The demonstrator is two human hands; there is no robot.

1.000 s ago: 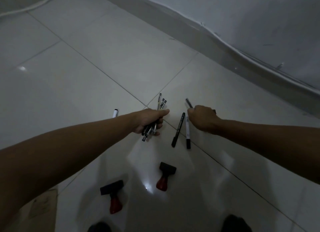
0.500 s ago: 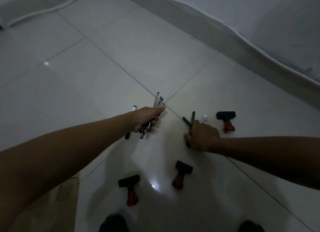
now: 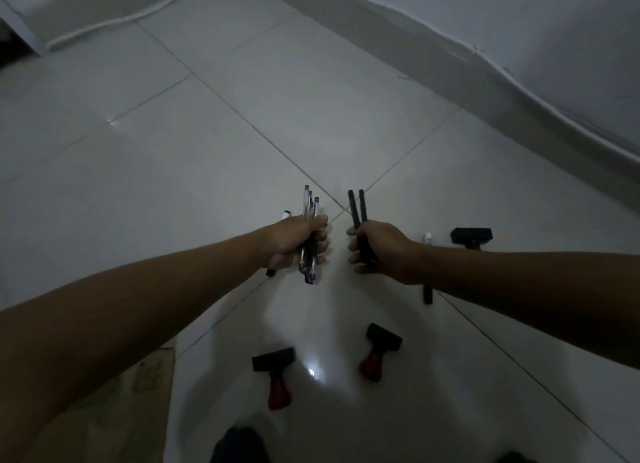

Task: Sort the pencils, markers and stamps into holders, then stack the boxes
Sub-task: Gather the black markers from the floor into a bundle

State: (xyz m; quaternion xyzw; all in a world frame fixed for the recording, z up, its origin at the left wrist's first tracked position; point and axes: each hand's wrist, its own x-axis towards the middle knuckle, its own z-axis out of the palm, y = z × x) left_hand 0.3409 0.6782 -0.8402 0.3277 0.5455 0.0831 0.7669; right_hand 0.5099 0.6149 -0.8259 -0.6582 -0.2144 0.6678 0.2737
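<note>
Left hand (image 3: 294, 243): grip wrapped tight around a bundle of pens (image 3: 309, 234), tips sticking up past the knuckles, lower ends poking out below the fist. Right hand (image 3: 379, 249): grip wrapped around two black markers (image 3: 357, 208), which fan apart slightly above the thumb. Both hands held above the tiled floor (image 3: 207, 158), near each other but not touching, roughly over the crossing of the grout lines.

On the floor:
- Marker with white cap (image 3: 286, 215), mostly hidden behind the left hand; its dark end shows just below the wrist.
- Another white-capped marker (image 3: 428, 238), crossed by the right forearm, dark end visible on the near side.
- Stamp with black base and red handle (image 3: 471, 237) just right of that marker, handle partly hidden by the forearm.
- Second stamp (image 3: 379, 352), lying on its side below the right hand, handle pointing toward the camera.
- Third stamp (image 3: 275, 376), lying below the left hand, handle also toward the camera; well apart from the second.

Brown cardboard (image 3: 114, 410) at lower left, partly under the left forearm. White cable (image 3: 114, 21) runs along the floor at the far left. Lighting dim; pen details not resolvable.
</note>
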